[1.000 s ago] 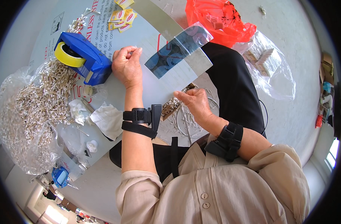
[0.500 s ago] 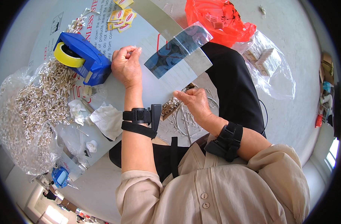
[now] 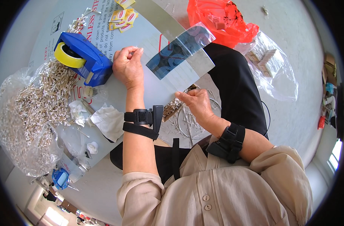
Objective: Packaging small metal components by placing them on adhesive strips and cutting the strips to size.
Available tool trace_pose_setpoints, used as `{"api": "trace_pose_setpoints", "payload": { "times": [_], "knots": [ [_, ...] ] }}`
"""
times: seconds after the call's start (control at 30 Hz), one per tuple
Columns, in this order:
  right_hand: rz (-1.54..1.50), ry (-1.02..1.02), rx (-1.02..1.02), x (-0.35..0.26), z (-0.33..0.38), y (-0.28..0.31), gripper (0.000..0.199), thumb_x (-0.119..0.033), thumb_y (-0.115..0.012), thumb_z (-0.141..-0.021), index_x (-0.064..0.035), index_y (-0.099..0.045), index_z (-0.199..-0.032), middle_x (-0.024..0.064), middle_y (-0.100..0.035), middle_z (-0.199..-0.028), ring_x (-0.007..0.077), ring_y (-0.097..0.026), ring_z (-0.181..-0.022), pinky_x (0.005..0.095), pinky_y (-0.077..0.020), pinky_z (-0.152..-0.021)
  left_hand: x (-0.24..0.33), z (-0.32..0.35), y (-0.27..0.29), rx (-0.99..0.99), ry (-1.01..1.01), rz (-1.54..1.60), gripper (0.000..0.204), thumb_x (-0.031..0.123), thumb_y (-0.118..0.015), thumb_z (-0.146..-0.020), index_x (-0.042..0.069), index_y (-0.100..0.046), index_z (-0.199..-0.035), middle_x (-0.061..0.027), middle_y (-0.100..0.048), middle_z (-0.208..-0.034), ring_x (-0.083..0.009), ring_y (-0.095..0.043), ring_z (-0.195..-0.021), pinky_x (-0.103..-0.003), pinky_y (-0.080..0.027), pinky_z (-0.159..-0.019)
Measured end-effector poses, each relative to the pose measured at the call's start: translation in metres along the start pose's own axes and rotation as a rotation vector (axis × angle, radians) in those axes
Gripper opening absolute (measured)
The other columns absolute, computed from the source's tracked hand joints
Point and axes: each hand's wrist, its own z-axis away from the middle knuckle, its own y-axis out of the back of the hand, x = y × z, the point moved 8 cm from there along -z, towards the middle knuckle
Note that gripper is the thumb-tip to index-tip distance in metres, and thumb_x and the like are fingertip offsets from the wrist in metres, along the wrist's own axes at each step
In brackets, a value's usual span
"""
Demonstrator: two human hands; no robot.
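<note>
The person's left hand (image 3: 128, 64) has its fingers curled in and thumb close to the forefinger; whether anything is pinched there cannot be told. The right hand (image 3: 197, 103), also curled, reaches the table's near edge, its hold equally unclear. A clear, blue-patterned plastic sleeve (image 3: 174, 54) lies just right of the left grip and beyond the right one. Close on the left grip's left stands a blue tape dispenser (image 3: 98, 64), with bagged cotton swabs (image 3: 47, 98) farther left; yellow sachets (image 3: 123, 20) lie beyond that grip.
</note>
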Motion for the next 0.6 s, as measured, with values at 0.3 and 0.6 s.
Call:
{"api": "trace_pose_setpoints", "payload": {
  "times": [0.3, 0.6],
  "knots": [
    [0.007, -0.015, 0.0, 0.0027, -0.0012, -0.0014, 0.035, -0.025, -0.074, -0.077, 0.0026, -0.063, -0.058, 0.0029, -0.048, -0.049, 0.0079, -0.04, -0.046, 0.0286, -0.0368, -0.044, 0.0004, 0.0003, 0.0011, 0.003, -0.001, -0.004, 0.015, 0.009, -0.078, -0.06, 0.01, -0.068, -0.072, 0.0004, -0.05, -0.062, -0.0148, -0.049, -0.056, -0.028, -0.04, -0.051],
    [-0.013, -0.007, -0.014, 0.0031, -0.0025, -0.0018, 0.033, -0.023, -0.073, -0.078, 0.003, -0.064, -0.059, 0.0021, -0.047, -0.048, 0.0074, -0.039, -0.046, 0.0282, -0.0356, -0.042, -0.0051, -0.0017, -0.001, -0.019, 0.037, 0.048, 0.013, 0.009, -0.077, -0.062, 0.01, -0.067, -0.071, 0.0003, -0.05, -0.062, -0.0144, -0.048, -0.055, -0.028, -0.038, -0.051]
  ]
}}
